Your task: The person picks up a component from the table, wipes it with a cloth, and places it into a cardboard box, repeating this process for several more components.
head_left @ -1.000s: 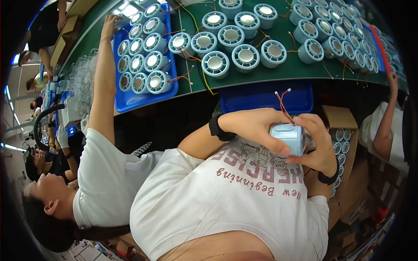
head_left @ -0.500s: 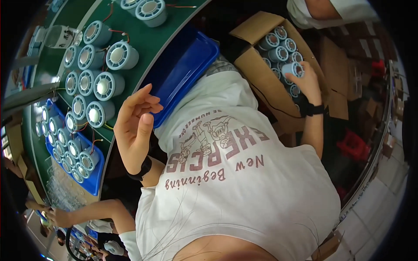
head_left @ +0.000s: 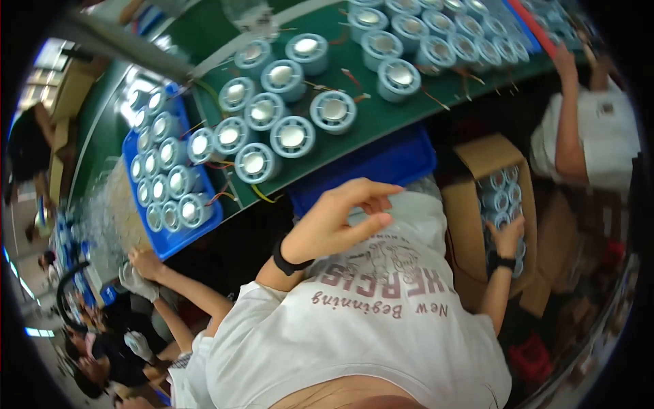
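Observation:
My left hand (head_left: 351,218) hovers over my lap, thumb and fingers apart, with nothing in it. Beneath its fingers lies the shirt, and just beyond is an empty blue tray (head_left: 381,163) by the table edge. Down in an open cardboard box (head_left: 463,228) at the right, my right hand (head_left: 507,238) has its thumb and fingers around a light-blue round housing (head_left: 501,220). Similar housings (head_left: 501,200) fill the box in rows. The fingertips are partly hidden among them, and the hand is slightly blurred.
Several light-blue housings with silver discs and thin wires (head_left: 293,136) stand on the green table (head_left: 327,160). Another blue tray (head_left: 170,242) at the left holds more. Co-workers' arms (head_left: 191,290) reach in at the left; another person (head_left: 586,143) sits far right. A red stool (head_left: 531,358) stands at the right.
My right hand, with a housing in it, has gone from the box's upper part down among the others. My left hand stays loosely spread. The whole view has turned, showing more table.

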Tool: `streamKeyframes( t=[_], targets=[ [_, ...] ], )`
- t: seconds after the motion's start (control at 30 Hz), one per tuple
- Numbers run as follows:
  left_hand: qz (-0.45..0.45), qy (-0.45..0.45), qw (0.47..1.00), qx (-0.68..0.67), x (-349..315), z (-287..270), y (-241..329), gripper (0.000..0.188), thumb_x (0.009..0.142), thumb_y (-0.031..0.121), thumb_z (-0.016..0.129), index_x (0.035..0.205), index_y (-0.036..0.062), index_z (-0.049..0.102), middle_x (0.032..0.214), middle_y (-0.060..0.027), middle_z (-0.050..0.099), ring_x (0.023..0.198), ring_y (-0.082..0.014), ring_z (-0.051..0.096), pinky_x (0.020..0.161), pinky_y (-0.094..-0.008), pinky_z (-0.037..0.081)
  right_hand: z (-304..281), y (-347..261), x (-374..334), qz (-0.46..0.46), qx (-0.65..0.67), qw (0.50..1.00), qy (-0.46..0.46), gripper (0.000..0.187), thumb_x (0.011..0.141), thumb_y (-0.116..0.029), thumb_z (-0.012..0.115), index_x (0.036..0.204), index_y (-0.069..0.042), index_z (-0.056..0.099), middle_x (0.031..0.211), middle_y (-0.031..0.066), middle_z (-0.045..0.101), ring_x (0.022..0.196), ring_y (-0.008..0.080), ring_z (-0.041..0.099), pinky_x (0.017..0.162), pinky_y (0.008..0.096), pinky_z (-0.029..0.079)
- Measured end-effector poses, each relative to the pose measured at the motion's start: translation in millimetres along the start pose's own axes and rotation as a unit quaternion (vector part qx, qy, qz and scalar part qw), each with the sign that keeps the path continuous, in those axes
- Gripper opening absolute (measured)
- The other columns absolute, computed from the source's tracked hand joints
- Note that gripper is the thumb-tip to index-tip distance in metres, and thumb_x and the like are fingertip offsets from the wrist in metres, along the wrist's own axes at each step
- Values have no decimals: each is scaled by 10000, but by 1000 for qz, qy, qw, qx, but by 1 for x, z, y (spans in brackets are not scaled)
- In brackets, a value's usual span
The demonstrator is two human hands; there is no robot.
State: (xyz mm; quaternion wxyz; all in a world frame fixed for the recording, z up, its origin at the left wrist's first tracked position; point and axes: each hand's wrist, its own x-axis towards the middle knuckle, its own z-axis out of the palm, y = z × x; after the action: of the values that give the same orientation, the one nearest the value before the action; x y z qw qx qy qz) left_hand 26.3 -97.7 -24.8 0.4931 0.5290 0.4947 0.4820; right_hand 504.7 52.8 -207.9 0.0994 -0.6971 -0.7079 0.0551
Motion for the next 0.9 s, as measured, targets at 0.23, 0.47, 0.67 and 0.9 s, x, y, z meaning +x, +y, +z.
streamKeyframes(
  t=[0.23, 0.47, 0.67, 0.9],
  targets=[
    [92, -1, 996, 19, -15, -13, 11, 365, 911, 199, 640, 1231, 33, 583, 947, -92, 608, 860, -211, 614, 768, -324, 502, -218, -253, 24, -69, 283, 956, -21, 269, 972, -121, 536, 1227, -42, 570, 1021, 96, 624, 614, 111, 573, 496, 214, 442],
    [138, 4, 990, -32, -24, -34, 22, 367, 922, 222, 627, 1224, 19, 582, 976, -105, 600, 891, -234, 611, 782, -343, 501, -287, -489, 123, -563, 115, 818, 37, 279, 980, -177, 533, 1202, -32, 620, 1058, 91, 663, 869, 126, 616, 729, 246, 464],
    [168, -67, 982, -54, -7, -22, 2, 397, 935, 226, 603, 1262, 7, 549, 1016, -119, 588, 952, -255, 590, 821, -348, 485, -256, -704, 177, -613, -81, 779, -100, 351, 872, -307, 615, 992, 9, 711, 856, 171, 704, 768, 267, 663, 703, 333, 510],
    [159, -91, 979, -91, -7, -55, -10, 418, 945, 229, 589, 1279, -14, 525, 1071, -142, 574, 986, -274, 566, 864, -351, 460, -110, -816, 206, -770, -127, 577, -240, 709, 749, -165, 766, 1397, -199, 482, 1158, 138, 624, 1031, 280, 603, 904, 376, 484]
  ],
)
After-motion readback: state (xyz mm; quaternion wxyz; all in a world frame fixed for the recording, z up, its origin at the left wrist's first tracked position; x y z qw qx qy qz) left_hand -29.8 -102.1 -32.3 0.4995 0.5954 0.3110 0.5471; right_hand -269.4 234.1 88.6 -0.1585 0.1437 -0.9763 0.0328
